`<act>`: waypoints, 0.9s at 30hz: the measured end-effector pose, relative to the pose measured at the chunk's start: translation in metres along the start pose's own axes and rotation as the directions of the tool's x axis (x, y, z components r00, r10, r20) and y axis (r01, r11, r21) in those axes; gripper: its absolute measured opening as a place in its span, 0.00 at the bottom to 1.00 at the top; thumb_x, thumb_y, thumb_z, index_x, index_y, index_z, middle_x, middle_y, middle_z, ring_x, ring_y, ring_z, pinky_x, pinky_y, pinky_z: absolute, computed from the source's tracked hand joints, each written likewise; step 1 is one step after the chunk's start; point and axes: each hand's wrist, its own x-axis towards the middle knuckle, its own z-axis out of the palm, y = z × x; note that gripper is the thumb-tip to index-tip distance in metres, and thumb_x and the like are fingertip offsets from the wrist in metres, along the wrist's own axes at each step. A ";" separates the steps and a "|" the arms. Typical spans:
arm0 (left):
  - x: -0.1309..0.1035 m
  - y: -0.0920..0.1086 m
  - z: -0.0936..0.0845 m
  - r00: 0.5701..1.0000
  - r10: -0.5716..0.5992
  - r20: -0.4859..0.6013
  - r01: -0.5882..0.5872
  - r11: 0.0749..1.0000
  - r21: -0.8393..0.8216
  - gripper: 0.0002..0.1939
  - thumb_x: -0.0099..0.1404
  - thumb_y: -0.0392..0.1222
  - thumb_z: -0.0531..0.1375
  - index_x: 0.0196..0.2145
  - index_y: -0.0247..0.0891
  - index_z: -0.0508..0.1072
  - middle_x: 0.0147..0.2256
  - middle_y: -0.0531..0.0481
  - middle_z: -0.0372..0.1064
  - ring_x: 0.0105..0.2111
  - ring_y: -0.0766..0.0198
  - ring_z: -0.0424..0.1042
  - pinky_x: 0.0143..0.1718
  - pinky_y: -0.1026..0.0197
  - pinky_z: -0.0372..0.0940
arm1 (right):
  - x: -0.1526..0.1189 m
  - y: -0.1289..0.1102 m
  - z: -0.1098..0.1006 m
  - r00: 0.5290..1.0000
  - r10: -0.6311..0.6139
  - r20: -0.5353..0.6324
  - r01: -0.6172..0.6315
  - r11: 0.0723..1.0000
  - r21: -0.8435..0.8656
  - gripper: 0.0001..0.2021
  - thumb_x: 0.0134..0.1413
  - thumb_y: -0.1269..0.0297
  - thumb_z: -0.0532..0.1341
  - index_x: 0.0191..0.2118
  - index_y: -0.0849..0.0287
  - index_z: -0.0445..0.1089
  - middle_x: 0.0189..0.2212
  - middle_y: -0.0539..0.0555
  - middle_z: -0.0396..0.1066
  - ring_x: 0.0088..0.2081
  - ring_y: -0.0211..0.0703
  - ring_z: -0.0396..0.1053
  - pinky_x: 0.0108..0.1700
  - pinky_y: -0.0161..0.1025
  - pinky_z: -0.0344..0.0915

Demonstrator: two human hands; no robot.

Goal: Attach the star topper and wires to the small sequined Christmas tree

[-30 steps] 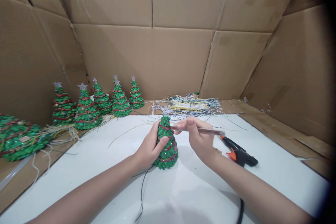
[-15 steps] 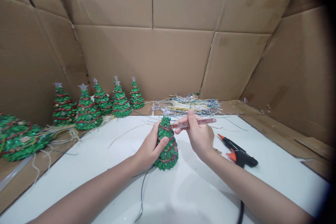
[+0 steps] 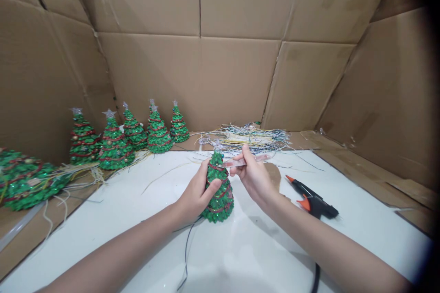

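Observation:
A small green tree point(image 3: 220, 197) with red garlands and a clear star on top stands upright on the white table, a dark wire trailing from its base. My left hand point(image 3: 197, 194) is wrapped round its left side, thumb across the front. Between the thumb and fingers of my right hand point(image 3: 252, 176) is a thin, translucent reddish stick point(image 3: 237, 163). The stick lies nearly level, its left end at the upper right side of the tree; whether it touches cannot be made out.
Several similar trees point(image 3: 116, 146) stand at the back left, and one lies on its side point(image 3: 30, 183). A wire bundle point(image 3: 254, 136) lies behind my hands. A black and orange glue gun point(image 3: 311, 199) rests at right. Cardboard walls point(image 3: 185, 78) surround the white table point(image 3: 137, 210).
My right hand has shifted slightly left and turned, and less of the stick shows beyond it. A brown piece behind that hand is more exposed. My left hand and the tree have hardly moved.

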 end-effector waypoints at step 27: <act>-0.002 0.011 -0.013 0.848 0.435 -0.303 -0.278 0.852 0.444 0.09 0.64 0.44 0.52 0.42 0.42 0.65 0.38 0.46 0.65 0.41 0.57 0.63 0.44 0.53 0.58 | -0.033 -0.008 0.002 0.733 -0.610 0.300 0.676 0.703 -0.222 0.20 0.59 0.53 0.50 0.23 0.59 0.70 0.21 0.51 0.71 0.20 0.38 0.70 0.25 0.38 0.69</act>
